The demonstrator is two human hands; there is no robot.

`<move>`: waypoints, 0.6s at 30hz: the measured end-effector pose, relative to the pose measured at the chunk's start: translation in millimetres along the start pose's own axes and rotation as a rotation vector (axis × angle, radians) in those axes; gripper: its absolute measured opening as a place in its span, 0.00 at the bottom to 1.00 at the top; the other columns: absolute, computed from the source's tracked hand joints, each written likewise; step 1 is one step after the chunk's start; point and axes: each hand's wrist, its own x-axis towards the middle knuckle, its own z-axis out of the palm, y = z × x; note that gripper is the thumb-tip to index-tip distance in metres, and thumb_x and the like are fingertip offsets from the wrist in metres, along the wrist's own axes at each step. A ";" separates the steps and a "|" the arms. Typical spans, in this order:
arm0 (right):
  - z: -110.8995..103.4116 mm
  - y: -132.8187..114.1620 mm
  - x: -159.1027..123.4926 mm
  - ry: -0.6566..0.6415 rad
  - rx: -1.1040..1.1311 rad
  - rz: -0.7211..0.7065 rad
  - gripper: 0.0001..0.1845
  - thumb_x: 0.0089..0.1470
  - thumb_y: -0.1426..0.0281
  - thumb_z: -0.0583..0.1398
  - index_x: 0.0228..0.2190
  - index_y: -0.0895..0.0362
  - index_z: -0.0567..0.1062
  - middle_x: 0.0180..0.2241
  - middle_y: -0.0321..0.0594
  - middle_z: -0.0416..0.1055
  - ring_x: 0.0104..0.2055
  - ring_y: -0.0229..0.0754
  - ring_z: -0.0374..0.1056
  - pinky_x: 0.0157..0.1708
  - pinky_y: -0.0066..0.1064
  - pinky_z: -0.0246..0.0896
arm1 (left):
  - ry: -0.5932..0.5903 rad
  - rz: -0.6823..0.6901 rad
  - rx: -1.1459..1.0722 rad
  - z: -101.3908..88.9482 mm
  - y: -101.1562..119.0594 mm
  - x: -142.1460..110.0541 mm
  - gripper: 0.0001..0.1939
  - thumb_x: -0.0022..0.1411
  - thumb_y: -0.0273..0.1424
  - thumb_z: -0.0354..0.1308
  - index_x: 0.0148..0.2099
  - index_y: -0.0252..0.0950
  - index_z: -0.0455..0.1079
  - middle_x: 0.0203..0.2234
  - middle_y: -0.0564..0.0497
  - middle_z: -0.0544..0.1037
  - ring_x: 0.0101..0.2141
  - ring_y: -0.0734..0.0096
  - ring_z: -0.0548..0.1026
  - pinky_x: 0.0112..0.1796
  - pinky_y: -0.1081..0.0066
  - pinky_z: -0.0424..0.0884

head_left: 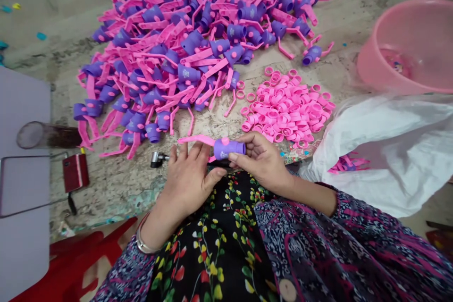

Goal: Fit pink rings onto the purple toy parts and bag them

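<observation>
Over the floral-print lap, a purple plastic barrel with a pink strap lies crosswise, strap toward the left hand, whose fingers curl beneath it, while the right hand grasps the barrel.

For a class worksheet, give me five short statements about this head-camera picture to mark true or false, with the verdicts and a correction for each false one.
1. Both the left hand and the right hand hold a purple piece with a pink strip. True.
2. The pink rings lie inside the pink basin. False: they lie in a heap outside it.
3. The bangle is on the right wrist. False: it is on the left wrist.
4. Pink and purple parts show through the white plastic bag. True.
5. The parts ahead of the hands stand in neat rows. False: they lie in a loose heap.
</observation>
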 end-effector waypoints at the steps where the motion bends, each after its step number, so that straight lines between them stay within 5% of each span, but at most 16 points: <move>1: 0.2 0.9 -0.7 -0.001 -0.020 -0.024 0.16 0.50 0.63 0.67 0.35 0.53 0.67 0.27 0.31 0.68 0.26 0.34 0.68 0.28 0.29 0.66 | 0.008 0.006 0.018 -1.8 -0.3 -0.6 0.51 0.60 0.62 0.26 0.65 0.30 0.61 0.60 0.34 0.67 0.62 0.31 0.57 0.59 0.34 0.49; 6: 2.0 6.2 -6.1 -0.023 -0.182 -0.092 0.16 0.49 0.65 0.67 0.37 0.53 0.68 0.28 0.31 0.67 0.27 0.34 0.65 0.27 0.28 0.63 | 0.051 0.034 -0.075 -7.1 -7.3 -3.3 0.53 0.58 0.65 0.26 0.63 0.30 0.65 0.58 0.33 0.69 0.62 0.35 0.58 0.61 0.36 0.43; 10: 5.1 8.0 -8.3 -0.143 -0.178 0.007 0.15 0.50 0.64 0.66 0.37 0.53 0.68 0.26 0.30 0.66 0.25 0.33 0.63 0.26 0.28 0.61 | 0.014 0.004 -0.661 -0.9 -8.5 -1.6 0.49 0.58 0.65 0.32 0.64 0.36 0.64 0.56 0.39 0.73 0.59 0.44 0.66 0.60 0.50 0.57; 14: 8.1 10.3 -5.7 -0.148 -0.102 0.054 0.16 0.50 0.61 0.67 0.37 0.52 0.67 0.26 0.30 0.67 0.26 0.34 0.65 0.28 0.29 0.64 | -0.071 -0.248 -1.154 6.6 5.6 5.4 0.39 0.61 0.61 0.41 0.60 0.40 0.69 0.31 0.47 0.81 0.38 0.57 0.78 0.42 0.63 0.70; 18: -4.2 9.4 -0.1 -0.270 -0.078 0.073 0.16 0.56 0.59 0.63 0.41 0.52 0.67 0.28 0.32 0.70 0.29 0.37 0.69 0.32 0.32 0.67 | -0.159 -0.359 -1.244 10.4 17.0 14.5 0.33 0.63 0.58 0.44 0.48 0.36 0.75 0.13 0.55 0.69 0.18 0.71 0.64 0.24 0.72 0.59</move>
